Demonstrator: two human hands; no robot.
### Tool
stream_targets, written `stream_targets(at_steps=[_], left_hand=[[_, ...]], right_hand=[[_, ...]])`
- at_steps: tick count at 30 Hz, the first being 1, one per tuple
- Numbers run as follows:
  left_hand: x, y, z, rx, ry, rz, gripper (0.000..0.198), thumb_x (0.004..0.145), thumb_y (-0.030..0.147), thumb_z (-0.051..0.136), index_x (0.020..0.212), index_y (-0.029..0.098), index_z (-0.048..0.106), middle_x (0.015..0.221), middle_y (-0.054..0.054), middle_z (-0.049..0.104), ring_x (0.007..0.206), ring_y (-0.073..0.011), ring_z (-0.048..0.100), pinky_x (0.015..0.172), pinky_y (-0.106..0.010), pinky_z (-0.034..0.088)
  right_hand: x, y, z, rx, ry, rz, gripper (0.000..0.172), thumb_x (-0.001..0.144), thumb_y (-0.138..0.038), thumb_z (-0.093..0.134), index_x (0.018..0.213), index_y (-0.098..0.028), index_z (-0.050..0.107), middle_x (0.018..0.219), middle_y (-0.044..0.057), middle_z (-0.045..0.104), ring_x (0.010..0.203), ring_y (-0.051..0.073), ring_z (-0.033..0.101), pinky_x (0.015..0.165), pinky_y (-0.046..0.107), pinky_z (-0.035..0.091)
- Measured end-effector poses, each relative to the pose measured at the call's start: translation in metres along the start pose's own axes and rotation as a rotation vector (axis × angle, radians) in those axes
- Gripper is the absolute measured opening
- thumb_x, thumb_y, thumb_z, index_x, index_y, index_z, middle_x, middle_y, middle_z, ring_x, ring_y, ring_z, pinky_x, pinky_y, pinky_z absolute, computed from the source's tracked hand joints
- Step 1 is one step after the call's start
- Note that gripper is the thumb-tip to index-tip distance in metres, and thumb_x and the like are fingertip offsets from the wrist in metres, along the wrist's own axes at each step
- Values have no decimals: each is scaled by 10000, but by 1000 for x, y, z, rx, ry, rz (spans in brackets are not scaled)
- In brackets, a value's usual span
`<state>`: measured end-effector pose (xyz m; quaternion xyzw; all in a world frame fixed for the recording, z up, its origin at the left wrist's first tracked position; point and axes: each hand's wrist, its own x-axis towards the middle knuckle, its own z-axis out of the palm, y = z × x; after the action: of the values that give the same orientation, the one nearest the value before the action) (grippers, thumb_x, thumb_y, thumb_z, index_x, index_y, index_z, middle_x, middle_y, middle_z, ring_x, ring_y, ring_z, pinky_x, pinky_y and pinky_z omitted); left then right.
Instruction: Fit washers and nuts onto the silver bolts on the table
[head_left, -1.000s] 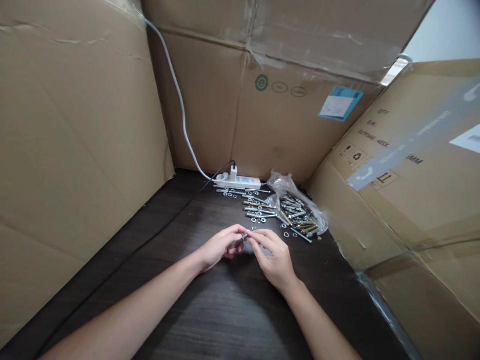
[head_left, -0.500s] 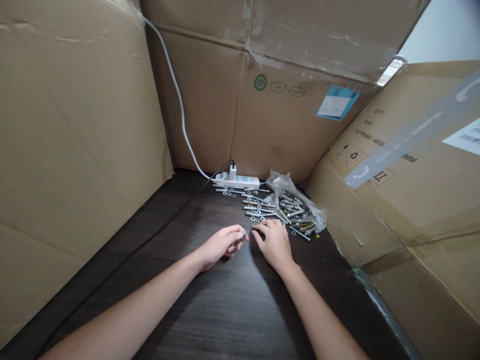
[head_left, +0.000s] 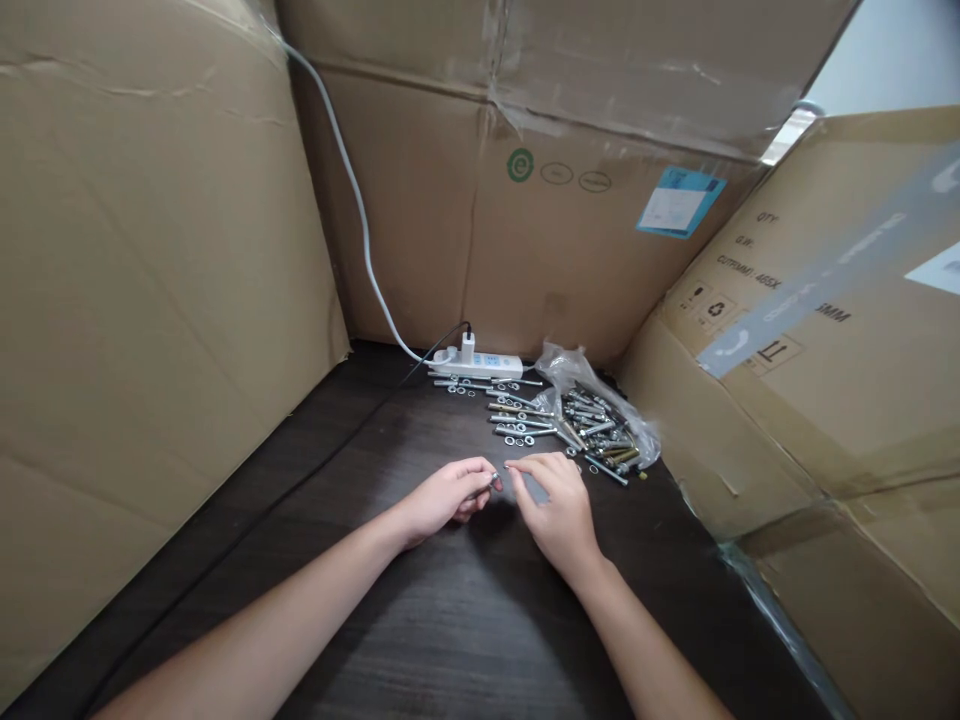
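Observation:
My left hand (head_left: 457,492) is closed around a bolt; only its shiny metal end (head_left: 495,480) shows past the thumb and forefinger, and the rest is hidden in the fist. Close by on the right, my right hand (head_left: 553,500) pinches a small metal ring (head_left: 507,466) between thumb and forefinger, too small to make out well. A narrow gap separates the two hands' fingertips. Beyond them lie several long bolts (head_left: 517,420) in rows, with loose washers and nuts (head_left: 519,441) beside them. More bolts are heaped in a pile (head_left: 600,428) at the right.
A clear plastic bag (head_left: 564,366) lies behind and around the pile. At the back stands a white power strip (head_left: 487,365) with a plugged-in charger (head_left: 468,347). A black cable (head_left: 322,462) crosses the dark table (head_left: 450,630). Cardboard boxes (head_left: 405,220) enclose the left, back and right.
My right hand has drawn slightly nearer to me, its fingertips still beside the left hand's. The left hand keeps its grip on the bolt. The view has shifted a little.

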<state>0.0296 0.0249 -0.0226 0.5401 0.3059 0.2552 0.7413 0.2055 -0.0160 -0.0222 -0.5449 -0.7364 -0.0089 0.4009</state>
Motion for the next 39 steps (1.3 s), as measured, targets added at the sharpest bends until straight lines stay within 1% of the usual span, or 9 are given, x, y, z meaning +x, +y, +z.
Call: stream_targets(at_steps=[4, 9, 14, 18, 21, 25, 29, 32, 39], left_hand=[[0, -1, 0, 15, 9, 0, 231, 844, 373, 505, 797, 147, 501, 606, 50, 428, 470, -46, 277, 465, -190, 207], [-1, 0, 0, -54, 4, 2, 206, 831, 337, 506, 889, 141, 533, 602, 52, 392, 481, -52, 264, 470, -190, 184], [-1, 3, 1, -99, 17, 17, 261, 850, 379, 460, 933, 152, 558, 595, 46, 398, 474, -61, 233, 461, -192, 170], [-1, 2, 1, -61, 27, 6, 227, 841, 367, 492, 849, 146, 546, 589, 48, 412, 463, -53, 234, 455, -189, 178], [0, 1, 1, -56, 16, 9, 212, 835, 353, 496, 836, 144, 534, 589, 51, 417, 455, -50, 232, 448, -189, 173], [0, 1, 3, -13, 24, 16, 192, 829, 329, 485, 844, 142, 524, 593, 54, 414, 446, -46, 233, 442, -191, 164], [0, 0, 4, 45, 53, 27, 189, 820, 326, 478, 875, 148, 503, 584, 61, 411, 440, -48, 245, 440, -189, 168], [0, -1, 4, 87, 50, 39, 201, 822, 351, 484, 863, 155, 490, 593, 58, 426, 454, -53, 282, 448, -188, 200], [-2, -2, 6, 223, 70, 110, 204, 850, 361, 488, 809, 161, 488, 627, 47, 424, 558, -85, 354, 512, -197, 276]], right_hand=[[-2, -11, 0, 39, -1, -69, 136, 864, -206, 553, 899, -218, 684, 824, 29, 689, 781, 175, 580, 731, 326, 384], [0, -15, -6, 35, -27, -117, 173, 868, -218, 541, 969, -226, 682, 847, 36, 704, 784, 176, 596, 746, 331, 401], [5, 15, -17, -41, -49, 14, 189, 871, -223, 493, 904, -204, 678, 860, 56, 695, 812, 195, 604, 781, 335, 438], [3, 44, -13, -154, -174, 112, 192, 837, -247, 522, 942, -195, 674, 895, 66, 678, 855, 210, 606, 793, 333, 461], [1, 50, -7, -182, -273, 149, 191, 821, -241, 539, 945, -190, 675, 888, 70, 660, 860, 209, 607, 791, 325, 467], [2, 41, -7, -73, -256, 182, 154, 798, -226, 560, 896, -176, 667, 837, 58, 644, 729, 179, 595, 719, 308, 473], [3, 20, -10, 243, -153, 173, 163, 798, -230, 569, 926, -175, 654, 791, 37, 629, 653, 145, 562, 626, 267, 465], [2, 3, -11, 401, -148, 155, 174, 815, -218, 555, 954, -178, 651, 814, 40, 632, 648, 134, 553, 608, 259, 464], [-4, -10, -7, 416, -186, 85, 227, 863, -247, 520, 1041, -202, 652, 873, 57, 632, 671, 140, 550, 620, 271, 475]])
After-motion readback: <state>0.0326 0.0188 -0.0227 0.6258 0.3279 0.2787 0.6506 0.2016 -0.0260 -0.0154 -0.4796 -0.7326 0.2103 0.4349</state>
